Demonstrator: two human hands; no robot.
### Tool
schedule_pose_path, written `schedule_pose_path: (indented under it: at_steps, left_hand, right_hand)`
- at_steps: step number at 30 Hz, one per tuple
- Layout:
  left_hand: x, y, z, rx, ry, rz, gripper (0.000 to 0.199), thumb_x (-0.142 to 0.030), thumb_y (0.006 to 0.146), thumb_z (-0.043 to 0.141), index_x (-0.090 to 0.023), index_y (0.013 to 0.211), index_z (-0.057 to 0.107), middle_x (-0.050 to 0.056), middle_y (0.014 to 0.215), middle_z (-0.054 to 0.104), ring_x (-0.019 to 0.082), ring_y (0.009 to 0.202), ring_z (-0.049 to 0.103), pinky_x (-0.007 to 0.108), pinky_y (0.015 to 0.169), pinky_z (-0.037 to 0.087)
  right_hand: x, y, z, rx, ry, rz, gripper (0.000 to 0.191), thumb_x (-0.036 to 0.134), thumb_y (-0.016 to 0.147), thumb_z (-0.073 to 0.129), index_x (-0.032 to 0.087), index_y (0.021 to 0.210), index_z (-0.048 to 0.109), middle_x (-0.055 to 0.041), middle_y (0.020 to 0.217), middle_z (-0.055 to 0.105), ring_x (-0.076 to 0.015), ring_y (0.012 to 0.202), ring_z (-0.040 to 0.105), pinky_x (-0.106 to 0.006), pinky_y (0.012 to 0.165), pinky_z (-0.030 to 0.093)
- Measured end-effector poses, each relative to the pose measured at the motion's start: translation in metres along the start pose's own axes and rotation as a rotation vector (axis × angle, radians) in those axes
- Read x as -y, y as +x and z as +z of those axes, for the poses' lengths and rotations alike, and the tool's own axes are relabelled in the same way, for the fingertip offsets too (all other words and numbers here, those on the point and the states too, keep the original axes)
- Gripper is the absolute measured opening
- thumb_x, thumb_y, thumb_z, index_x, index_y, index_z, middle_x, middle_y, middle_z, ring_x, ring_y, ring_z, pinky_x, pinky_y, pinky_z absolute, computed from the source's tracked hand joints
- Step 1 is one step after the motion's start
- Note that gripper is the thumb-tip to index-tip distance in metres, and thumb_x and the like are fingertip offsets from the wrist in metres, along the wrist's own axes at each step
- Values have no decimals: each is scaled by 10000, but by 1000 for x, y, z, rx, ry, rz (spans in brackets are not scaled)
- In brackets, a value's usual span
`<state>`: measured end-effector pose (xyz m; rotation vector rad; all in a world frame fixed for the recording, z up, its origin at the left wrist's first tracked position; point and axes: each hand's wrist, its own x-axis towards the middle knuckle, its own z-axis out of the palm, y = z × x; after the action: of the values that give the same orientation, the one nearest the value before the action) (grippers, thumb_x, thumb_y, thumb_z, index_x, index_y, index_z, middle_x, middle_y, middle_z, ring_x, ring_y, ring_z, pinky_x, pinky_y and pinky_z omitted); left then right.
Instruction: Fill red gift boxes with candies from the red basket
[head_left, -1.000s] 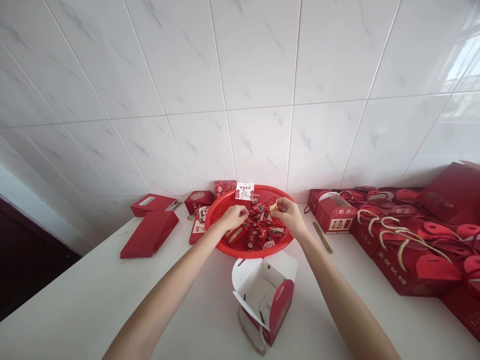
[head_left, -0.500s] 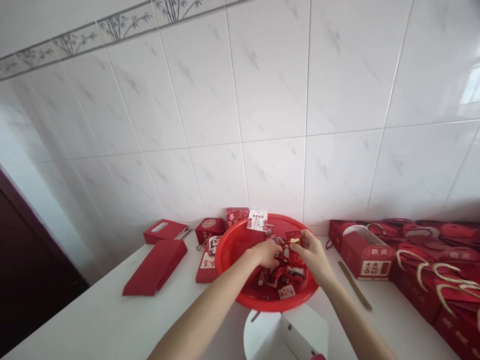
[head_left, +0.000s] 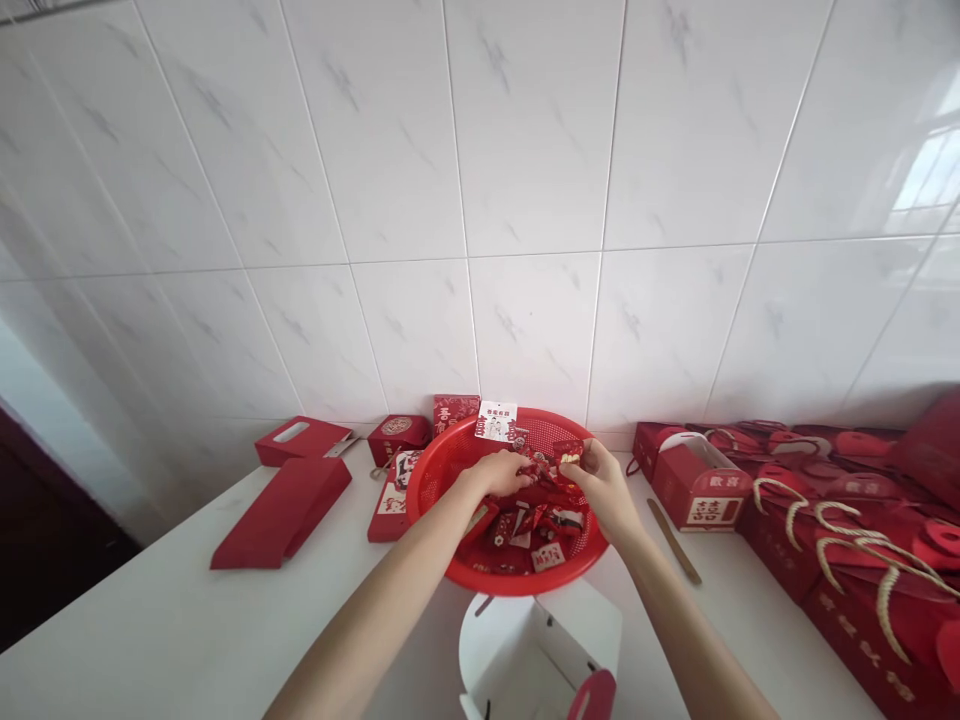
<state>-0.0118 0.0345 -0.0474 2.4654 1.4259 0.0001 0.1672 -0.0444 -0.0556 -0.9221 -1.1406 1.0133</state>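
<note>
A round red plastic basket (head_left: 427, 490) with a perforated wall holds small red-wrapped candies (head_left: 517, 525) and a white printed card (head_left: 496, 421) leaning on its rim. My left hand (head_left: 501, 472) reaches in from the left, its fingers curled on a red-wrapped candy (head_left: 535, 468); the fingertips are partly hidden. At the basket's right side, my right hand (head_left: 604, 488) pinches a small red packet (head_left: 568, 453) with gold print between thumb and fingers. Just in front of the basket stands an open box (head_left: 525, 650), white inside, with a red flap.
Left on the white counter (head_left: 150, 640) lie a folded red carton (head_left: 281, 510) and a red box with a handle slot (head_left: 300, 440). Small red boxes (head_left: 400, 432) stand behind the basket. To the right are a flat wooden stick (head_left: 673, 540), a red gift box (head_left: 701, 485) and rope-handled red bags (head_left: 847, 570).
The view has shifted, so the counter things appear farther left and higher. My left hand has moved back within the basket, away from the front candies. My right hand still pinches the red packet.
</note>
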Motion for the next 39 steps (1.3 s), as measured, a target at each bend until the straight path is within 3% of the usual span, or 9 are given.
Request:
schedule_pose_path:
  at_steps: [7,13,17,22,24,26,29,35,39]
  left_hand:
    - [8,-2,-5,-108,-153,-54,213,-295,923,513,-188,782,632,52,795,688,205,727,638,267,632,450]
    - [4,-4,-7,-151,-152,-90,214,-228,935,464,-184,782,607,79,871,703,233,807,649,287,685,458]
    - [2,-6,-7,-177,-117,-128,190,-181,923,475,-168,989,652,133,1065,715,286,982,662,331,789,482]
    - [-13,-12,-5,-275,-88,-43,434,-120,857,546,-198,1282,590,141,1344,612,291,1163,618,350,900,482]
    - [-23,-12,-1,-223,-103,119,331,-134,825,594,-205,1138,677,98,1186,689,265,1043,666,322,851,498]
    - [-33,-11,5,-45,-129,277,190,-155,786,651,-212,949,731,46,963,732,236,894,693,293,778,504]
    - [-43,-7,15,121,-89,351,167,-190,732,715,-225,889,758,36,898,734,249,838,692,300,725,501]
    - [-39,-4,21,73,68,252,566,-276,647,804,-291,1204,709,90,1178,698,351,1065,658,359,820,517]
    - [-36,-5,16,46,44,226,320,-168,785,656,-271,1074,747,79,1085,742,316,1012,683,347,816,509]
  right_hand:
    - [7,-3,1,11,-2,4,205,309,683,703,220,786,550,-19,796,679,-213,765,657,-345,702,531]
    - [5,-3,-1,46,-8,6,213,331,682,709,220,757,543,12,699,644,-171,651,616,-309,631,508]
    - [5,-3,-2,42,5,14,233,352,687,720,229,787,549,8,710,654,-176,649,618,-299,597,494]
    - [4,-1,-2,-6,20,19,266,412,717,698,239,863,557,4,715,662,-185,636,623,-306,584,490]
    - [3,-1,-2,-26,-3,0,252,403,719,690,238,849,549,9,707,650,-179,634,613,-301,584,482]
    - [1,0,-2,-33,-8,-16,238,387,718,683,238,834,539,18,702,634,-170,634,599,-296,592,476]
    - [1,0,-2,-24,-7,-24,220,372,729,674,231,840,546,20,713,626,-162,641,592,-302,624,488]
    - [3,-1,-2,-17,-21,-32,213,374,740,667,229,849,556,25,708,622,-159,634,582,-310,641,492]
    - [1,-1,-3,-12,-61,-47,209,389,751,657,234,860,568,18,723,631,-167,645,584,-310,642,488]
